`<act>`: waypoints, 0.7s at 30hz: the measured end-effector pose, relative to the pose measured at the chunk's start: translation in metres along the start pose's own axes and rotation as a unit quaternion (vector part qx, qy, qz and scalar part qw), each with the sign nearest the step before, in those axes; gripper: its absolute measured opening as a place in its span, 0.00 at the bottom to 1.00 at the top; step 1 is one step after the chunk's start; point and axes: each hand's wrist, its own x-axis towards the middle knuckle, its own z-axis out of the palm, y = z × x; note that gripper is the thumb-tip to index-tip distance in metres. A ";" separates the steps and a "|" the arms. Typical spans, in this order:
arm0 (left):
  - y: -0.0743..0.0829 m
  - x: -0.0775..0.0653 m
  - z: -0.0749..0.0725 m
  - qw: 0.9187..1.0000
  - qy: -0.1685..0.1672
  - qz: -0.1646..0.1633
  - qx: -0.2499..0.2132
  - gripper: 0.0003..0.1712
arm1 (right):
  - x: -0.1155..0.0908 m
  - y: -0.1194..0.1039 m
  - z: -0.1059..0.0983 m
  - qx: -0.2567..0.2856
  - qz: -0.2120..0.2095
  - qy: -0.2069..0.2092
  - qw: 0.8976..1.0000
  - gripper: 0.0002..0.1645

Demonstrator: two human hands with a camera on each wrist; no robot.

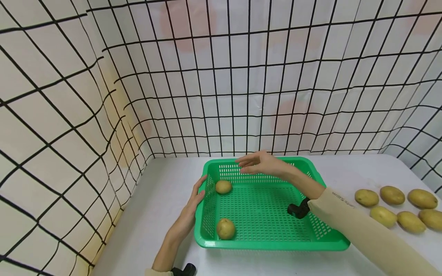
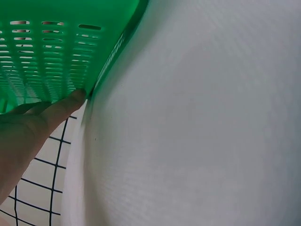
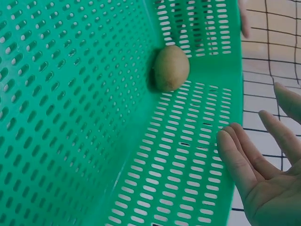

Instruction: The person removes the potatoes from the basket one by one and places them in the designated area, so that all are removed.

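Observation:
A green plastic basket (image 1: 272,245) with slotted walls sits on the white table. Inside it, one potato (image 1: 223,187) lies at the far left corner and another potato (image 1: 226,229) at the near left corner. My left hand (image 1: 188,211) rests against the outside of the basket's left wall, fingers along the rim; in the left wrist view its fingertips touch the green wall. Above the far part of the basket hovers my right hand (image 1: 260,163), fingers spread and holding nothing. The right wrist view shows that hand (image 3: 270,174) beside the far wall, with one potato (image 3: 172,68) in the corner.
Several potatoes (image 1: 392,195) lie in two rows on the table to the right of the basket. Black wire mesh (image 1: 257,94) stands behind the table and along both sides. White table surface (image 1: 165,191) stretches left of the basket.

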 end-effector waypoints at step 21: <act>-0.002 0.001 -0.002 1.000 -0.005 0.006 0.007 0.30 | 0.022 0.017 0.032 -0.019 0.006 -0.026 0.999 0.29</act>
